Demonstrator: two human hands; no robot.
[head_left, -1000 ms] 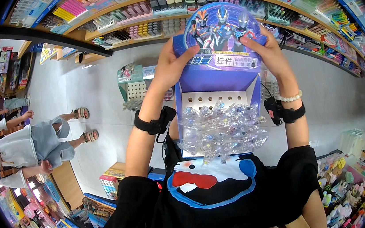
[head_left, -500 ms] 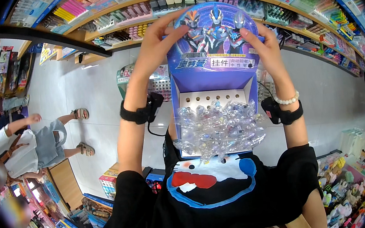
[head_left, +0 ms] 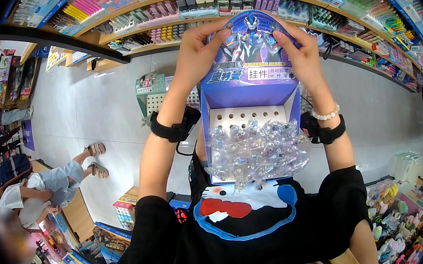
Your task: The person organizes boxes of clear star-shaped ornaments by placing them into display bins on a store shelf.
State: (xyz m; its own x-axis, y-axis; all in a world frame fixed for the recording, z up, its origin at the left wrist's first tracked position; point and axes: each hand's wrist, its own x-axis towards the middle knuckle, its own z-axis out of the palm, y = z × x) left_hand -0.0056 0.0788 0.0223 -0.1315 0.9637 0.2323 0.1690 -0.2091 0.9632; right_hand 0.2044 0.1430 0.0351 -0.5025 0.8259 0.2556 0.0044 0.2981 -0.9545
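Observation:
A purple-blue cardboard display box [head_left: 249, 96] stands in front of my body. Its rounded header card [head_left: 250, 50], printed with masked armoured figures, rises at the far end. My left hand [head_left: 200, 50] pinches the card's left edge, thumb in front and the other fingers mostly behind. On the opposite edge my right hand [head_left: 302, 53] grips likewise, its thumb pressed on the printed face. The card bows between them. Inside the box is a white panel [head_left: 227, 118] with rows of round holes. Clear plastic-wrapped small items [head_left: 254, 150] fill the near half.
Shelves of pens [head_left: 163, 13] curve across the far side. A green-edged display box [head_left: 151, 91] with a holed panel stands beyond my left forearm. Another person [head_left: 47, 188] is at the left by a wooden panel. Plush toys [head_left: 398, 220] are piled at lower right.
Both hands have shifted slightly on the header card, whose top now bends back and looks narrower. The other person at the left has turned and lowered their arm.

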